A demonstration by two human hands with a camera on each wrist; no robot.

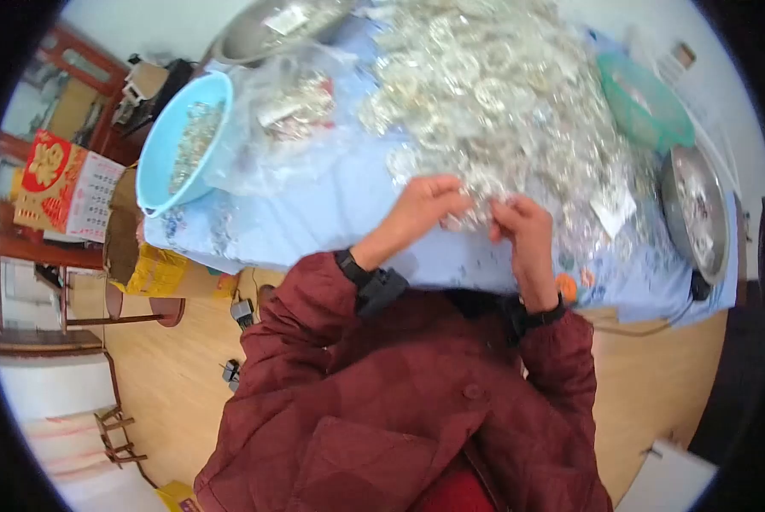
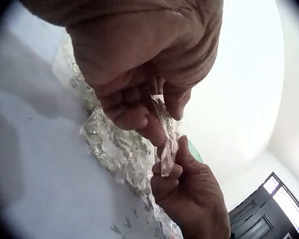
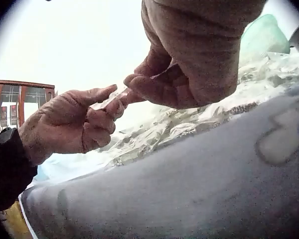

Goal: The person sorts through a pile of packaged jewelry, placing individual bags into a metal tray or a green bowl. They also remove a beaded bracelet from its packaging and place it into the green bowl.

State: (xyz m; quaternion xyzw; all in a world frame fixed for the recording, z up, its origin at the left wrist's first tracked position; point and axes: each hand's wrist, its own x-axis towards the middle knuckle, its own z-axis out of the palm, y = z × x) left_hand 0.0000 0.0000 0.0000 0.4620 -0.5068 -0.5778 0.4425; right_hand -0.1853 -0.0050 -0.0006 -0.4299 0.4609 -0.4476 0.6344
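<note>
- The step in hand, as I judge it, is handling one small clear packet (image 2: 168, 154) with both grips together.
- I hold that packet up at the near edge of the cloth-covered counter (image 1: 314, 213), just in front of the big pile of shiny packets (image 1: 485, 85).
- My left grip (image 1: 421, 207) is closed to a pinch, thumb and fingers on one end of the packet.
- My right grip (image 1: 528, 235) is nearly closed too, with the other end between thumb and curled fingers.
- What the packet contains is too blurred to tell.
- The next move, I'd judge, calls for light, steady fingertips, since the thin plastic could slip.
- The blue basin (image 1: 156, 162) stands by the counter's left edge, the grey bowl (image 1: 676, 205) by its right edge.
</note>
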